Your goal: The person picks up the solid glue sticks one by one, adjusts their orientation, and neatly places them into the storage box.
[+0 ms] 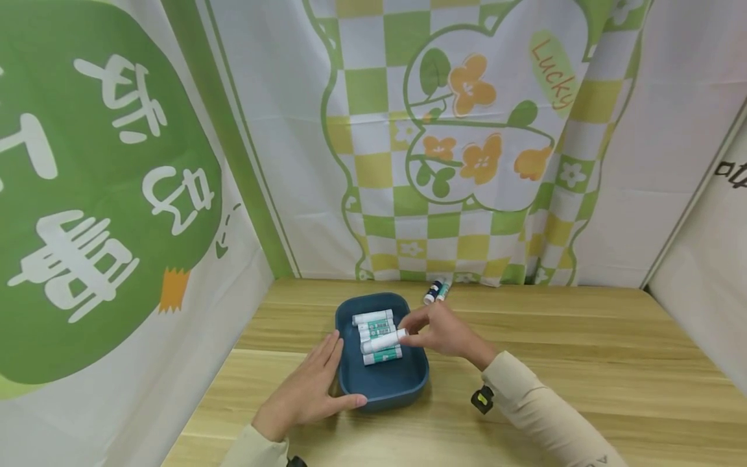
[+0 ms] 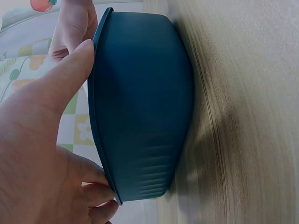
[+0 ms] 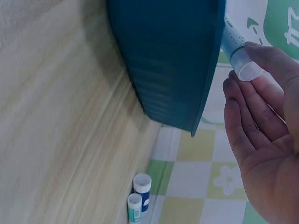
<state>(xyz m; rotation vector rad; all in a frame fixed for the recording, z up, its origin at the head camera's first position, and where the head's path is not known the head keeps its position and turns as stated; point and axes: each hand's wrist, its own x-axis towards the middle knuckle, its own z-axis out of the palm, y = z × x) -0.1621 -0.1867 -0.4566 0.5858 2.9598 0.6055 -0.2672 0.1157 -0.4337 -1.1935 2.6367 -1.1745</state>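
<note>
While left hand [image 1: 309, 390] spreads against blue tray [image 1: 382, 387], right hand [image 1: 440, 329] pinches white tube [image 1: 382, 341].

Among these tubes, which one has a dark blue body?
In the head view, the left tube of the pair outside the tray. Its neighbour, the tubes inside the tray and the one in the right hand show white or green.

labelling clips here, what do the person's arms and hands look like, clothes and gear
The left hand and right hand are ungloved. Left sleeve and right sleeve are cream; black gadgets show near both wrists, the right one with a yellow-green patch.
</note>
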